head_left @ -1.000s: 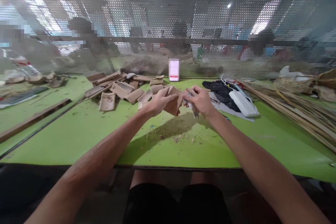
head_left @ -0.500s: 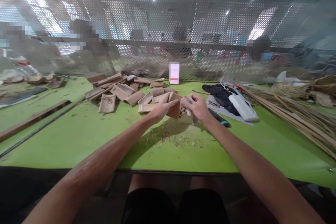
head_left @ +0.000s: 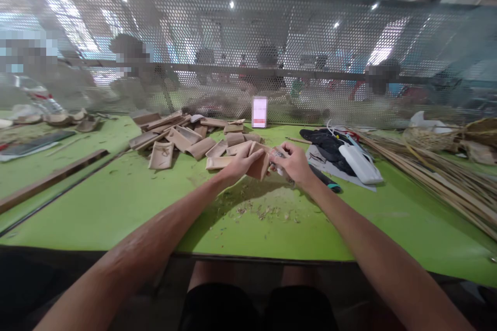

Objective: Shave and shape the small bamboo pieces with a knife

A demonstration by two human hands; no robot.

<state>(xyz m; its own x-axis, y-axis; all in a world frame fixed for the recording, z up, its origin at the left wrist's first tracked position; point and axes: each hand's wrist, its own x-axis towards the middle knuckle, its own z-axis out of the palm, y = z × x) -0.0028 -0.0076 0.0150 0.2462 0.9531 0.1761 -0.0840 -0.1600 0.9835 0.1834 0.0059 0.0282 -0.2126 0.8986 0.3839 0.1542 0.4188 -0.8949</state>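
Note:
My left hand [head_left: 239, 163] is closed round a curved piece of split bamboo [head_left: 259, 164], held tilted above the green table. My right hand [head_left: 297, 164] grips a small tool with a whitish, patterned wrapping [head_left: 278, 155] against the bamboo's right edge. Fingers hide most of this tool, and its tip cannot be made out. Below both hands, pale shavings [head_left: 267, 212] are scattered on the tabletop. Just behind the left hand lies a heap of cut bamboo pieces [head_left: 200, 147].
A phone [head_left: 259, 113] stands upright against the perforated metal screen [head_left: 217, 83]. At right are a black cloth [head_left: 324, 144], a white plastic case [head_left: 360, 164], a dark-handled tool [head_left: 328, 181] and long bamboo strips [head_left: 430, 181]. A wooden bar [head_left: 54, 180] lies left. Several people sit beyond the screen.
The view has tilted up slightly, so everything sits a little lower. The bamboo's face has turned a little in my left hand; both hands keep their holds.

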